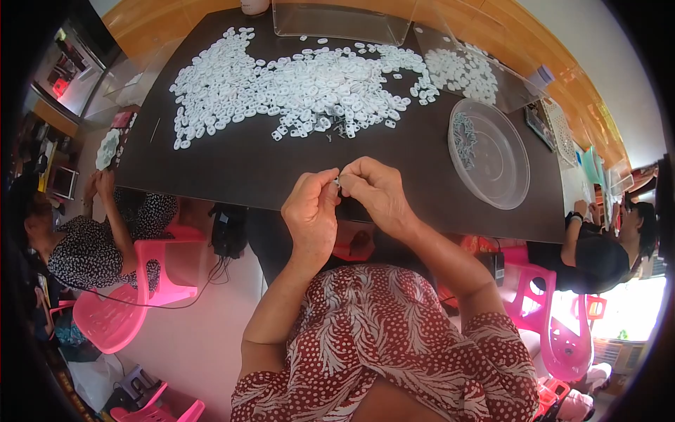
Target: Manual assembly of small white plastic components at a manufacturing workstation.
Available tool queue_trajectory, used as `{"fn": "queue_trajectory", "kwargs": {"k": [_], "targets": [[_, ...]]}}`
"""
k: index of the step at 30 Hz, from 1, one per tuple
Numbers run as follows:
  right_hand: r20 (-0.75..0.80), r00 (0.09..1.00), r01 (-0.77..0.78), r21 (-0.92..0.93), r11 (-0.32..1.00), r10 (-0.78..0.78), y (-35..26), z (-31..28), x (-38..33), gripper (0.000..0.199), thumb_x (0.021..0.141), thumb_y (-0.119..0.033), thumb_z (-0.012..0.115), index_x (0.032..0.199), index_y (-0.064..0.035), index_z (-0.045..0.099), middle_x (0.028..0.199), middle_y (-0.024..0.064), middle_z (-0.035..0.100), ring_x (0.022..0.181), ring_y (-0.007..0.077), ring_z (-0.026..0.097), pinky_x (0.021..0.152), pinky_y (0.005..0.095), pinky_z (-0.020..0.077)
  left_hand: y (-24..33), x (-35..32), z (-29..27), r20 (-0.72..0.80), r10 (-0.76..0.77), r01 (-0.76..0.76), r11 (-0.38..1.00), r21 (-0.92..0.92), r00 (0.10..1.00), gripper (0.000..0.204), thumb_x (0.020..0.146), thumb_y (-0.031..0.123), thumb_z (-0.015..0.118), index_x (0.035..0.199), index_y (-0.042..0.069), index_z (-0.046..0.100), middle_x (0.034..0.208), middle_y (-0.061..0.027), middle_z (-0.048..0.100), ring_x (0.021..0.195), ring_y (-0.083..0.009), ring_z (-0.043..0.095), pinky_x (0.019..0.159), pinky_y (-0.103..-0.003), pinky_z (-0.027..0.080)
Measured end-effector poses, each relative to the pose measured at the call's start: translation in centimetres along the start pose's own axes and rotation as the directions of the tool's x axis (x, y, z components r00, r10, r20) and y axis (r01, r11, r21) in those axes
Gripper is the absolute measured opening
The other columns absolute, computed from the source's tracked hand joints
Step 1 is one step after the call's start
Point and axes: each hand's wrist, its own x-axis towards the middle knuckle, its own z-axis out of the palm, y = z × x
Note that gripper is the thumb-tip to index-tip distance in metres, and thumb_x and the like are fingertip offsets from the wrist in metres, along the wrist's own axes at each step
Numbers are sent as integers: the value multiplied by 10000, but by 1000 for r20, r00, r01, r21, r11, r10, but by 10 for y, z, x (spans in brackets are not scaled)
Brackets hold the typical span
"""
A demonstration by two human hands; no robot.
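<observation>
My left hand [311, 214] and my right hand [376, 193] meet fingertip to fingertip above the near edge of the dark table. Pinched in the left fingers is a small white plastic piece [337, 181], mostly covered by them. The right thumb and forefinger are closed against it; whether they grip a separate part is hidden. Beyond the hands spreads a large heap of white oval plastic pieces with holes [316, 81]. A few small grey screws [341, 130] lie at its near edge. To the right, a round clear plastic tray [503, 172] holds more grey screws [464, 141].
A clear plastic bin [341, 32] stands at the back, with more white pieces [460, 74] to its right. A thin rod [155, 130] and a phone-like dark device [539, 126] lie toward the table's sides. People sit left and right, near pink chairs [105, 313].
</observation>
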Motion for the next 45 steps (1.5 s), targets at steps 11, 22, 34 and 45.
{"fn": "queue_trajectory", "kwargs": {"k": [11,22,34,45], "targets": [[-4,994,111,-171,979,-113,0,-2,1,119,864,-101,557,838,15,544,749,87,532,681,153,517,617,291,439,-8,0,5,5,-120,120,989,-88,993,116,858,-21,592,966,-35,632,817,-19,597,647,-63,523,601,-187,454],[-192,911,130,-707,695,-365,1,-86,58,151,805,-146,608,823,2,636,807,160,631,784,304,591,708,370,457,-20,10,8,82,-278,286,861,-420,957,219,859,-30,565,1072,-31,616,909,-44,565,723,-89,543,613,-211,475],[-176,907,33,-876,481,-382,32,-91,89,151,722,-133,654,700,-2,582,738,166,601,728,353,569,620,432,442,-23,8,10,50,-230,232,908,-350,972,205,869,32,599,1068,-12,623,834,-43,601,654,-71,537,585,-182,448],[-84,983,113,-442,890,-166,-4,-61,38,126,765,-75,668,866,-7,635,729,52,598,663,111,545,629,256,447,-11,12,4,85,-301,307,845,-438,950,204,864,34,603,1060,-13,636,818,-37,604,681,-78,551,592,-189,454]]}}
